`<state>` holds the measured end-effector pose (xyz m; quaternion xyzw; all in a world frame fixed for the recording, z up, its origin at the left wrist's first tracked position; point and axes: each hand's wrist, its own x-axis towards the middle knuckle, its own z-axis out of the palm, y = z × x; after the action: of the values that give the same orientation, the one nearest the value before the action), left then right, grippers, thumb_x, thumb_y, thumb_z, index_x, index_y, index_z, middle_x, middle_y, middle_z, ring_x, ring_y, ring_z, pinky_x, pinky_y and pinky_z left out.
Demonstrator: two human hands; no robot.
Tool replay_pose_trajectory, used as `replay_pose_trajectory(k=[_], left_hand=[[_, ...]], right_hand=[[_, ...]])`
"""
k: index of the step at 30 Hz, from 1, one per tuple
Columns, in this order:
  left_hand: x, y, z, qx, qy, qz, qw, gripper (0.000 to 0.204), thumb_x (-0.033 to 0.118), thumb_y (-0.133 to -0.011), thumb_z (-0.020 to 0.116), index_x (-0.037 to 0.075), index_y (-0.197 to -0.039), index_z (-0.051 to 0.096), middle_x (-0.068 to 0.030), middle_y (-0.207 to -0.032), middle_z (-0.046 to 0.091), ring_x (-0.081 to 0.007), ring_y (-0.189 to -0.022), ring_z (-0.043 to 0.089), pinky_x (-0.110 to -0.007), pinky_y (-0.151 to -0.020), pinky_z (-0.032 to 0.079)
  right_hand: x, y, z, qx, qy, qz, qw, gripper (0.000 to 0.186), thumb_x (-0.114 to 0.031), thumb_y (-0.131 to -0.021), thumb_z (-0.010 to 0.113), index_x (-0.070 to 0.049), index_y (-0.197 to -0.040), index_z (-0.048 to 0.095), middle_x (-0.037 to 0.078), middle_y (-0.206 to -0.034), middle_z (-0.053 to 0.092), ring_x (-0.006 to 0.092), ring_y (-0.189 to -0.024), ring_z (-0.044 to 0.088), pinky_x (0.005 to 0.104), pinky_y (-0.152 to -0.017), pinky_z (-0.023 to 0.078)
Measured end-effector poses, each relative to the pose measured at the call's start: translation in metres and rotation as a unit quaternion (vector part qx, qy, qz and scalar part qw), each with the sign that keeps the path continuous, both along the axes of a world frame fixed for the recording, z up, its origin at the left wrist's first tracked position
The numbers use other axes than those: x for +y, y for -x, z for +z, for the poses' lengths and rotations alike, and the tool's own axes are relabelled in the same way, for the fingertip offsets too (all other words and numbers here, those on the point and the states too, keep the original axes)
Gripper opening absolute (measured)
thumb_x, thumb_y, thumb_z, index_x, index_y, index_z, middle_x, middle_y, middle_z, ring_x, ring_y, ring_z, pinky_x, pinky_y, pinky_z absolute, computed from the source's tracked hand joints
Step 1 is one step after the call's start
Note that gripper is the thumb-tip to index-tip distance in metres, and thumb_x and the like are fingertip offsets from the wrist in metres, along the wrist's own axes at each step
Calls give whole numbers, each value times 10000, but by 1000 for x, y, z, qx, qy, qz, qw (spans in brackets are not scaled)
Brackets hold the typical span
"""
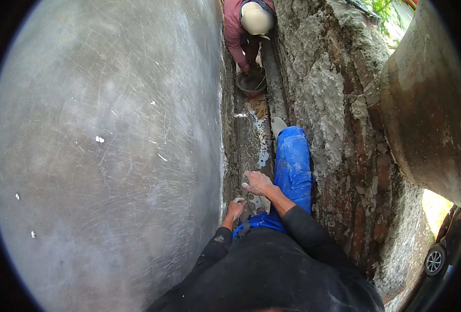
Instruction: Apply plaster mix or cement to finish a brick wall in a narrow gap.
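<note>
My right hand (pixel 260 183) is held out in front of my body over the narrow ledge (pixel 251 151), with whitish dust on its skin. Its thumb and forefinger stand apart, and nothing shows between them. Lower and to the left, my left hand (pixel 235 208) hangs close to the smooth grey wall (pixel 126 140), its fingers loosely bent. I see no thing in it, though part of the fingers is turned away. My blue trouser leg (pixel 293 161) is stretched forward along the ledge, past my right hand.
Ahead, a person in a light cap (pixel 256 18) bends over a dark bucket (pixel 250 94), a hand at its rim. A small white piece (pixel 240 115) lies on the ledge. Rough brick and mortar wall (pixel 319 99) rises on the right, beside a large round pipe-like form (pixel 423 104).
</note>
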<state>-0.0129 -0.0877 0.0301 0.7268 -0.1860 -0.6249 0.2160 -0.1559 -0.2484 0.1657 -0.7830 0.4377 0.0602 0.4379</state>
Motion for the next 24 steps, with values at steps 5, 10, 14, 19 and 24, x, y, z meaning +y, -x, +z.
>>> replay_pose_trajectory(k=[5,10,14,19,24], left_hand=[[6,-3,-11,2,1,-25,1000,351,228,-935,604,83,-1253,569,-91,-1010,706,-183,-749,692,-298,-613,509],[6,-5,-15,-13,8,-47,999,350,218,-936,601,92,-1260,566,-89,-1011,707,-179,-748,692,-293,-612,504],[6,-5,-13,-9,-11,-26,1000,352,212,-935,602,89,-1262,564,-92,-1010,707,-178,-739,689,-297,-615,509],[4,-6,-11,14,-3,-3,1000,359,216,-936,603,84,-1267,560,-103,-1016,703,-184,-742,686,-316,-632,521],[-4,0,2,-2,3,16,1000,308,133,-917,641,-17,-1183,601,-157,-944,709,-218,-813,703,-331,-656,592]], right_hand=[[1,0,3,-5,-1,-5,1000,441,-356,-895,617,-47,-1200,537,250,-1093,643,419,-1048,616,498,-892,495],[2,-1,2,-9,2,1,1000,441,-359,-899,610,-44,-1197,535,250,-1096,642,420,-1044,616,496,-893,495],[2,-1,-1,-17,2,2,1000,457,-364,-899,610,-39,-1211,527,249,-1084,643,422,-1041,615,500,-896,493],[0,-2,0,-9,16,1,1000,460,-369,-898,612,-38,-1205,526,246,-1069,646,425,-1031,617,509,-891,494],[1,0,-3,-21,11,-17,1000,436,-344,-890,611,-31,-1184,535,256,-1057,646,430,-1010,623,516,-870,504]])
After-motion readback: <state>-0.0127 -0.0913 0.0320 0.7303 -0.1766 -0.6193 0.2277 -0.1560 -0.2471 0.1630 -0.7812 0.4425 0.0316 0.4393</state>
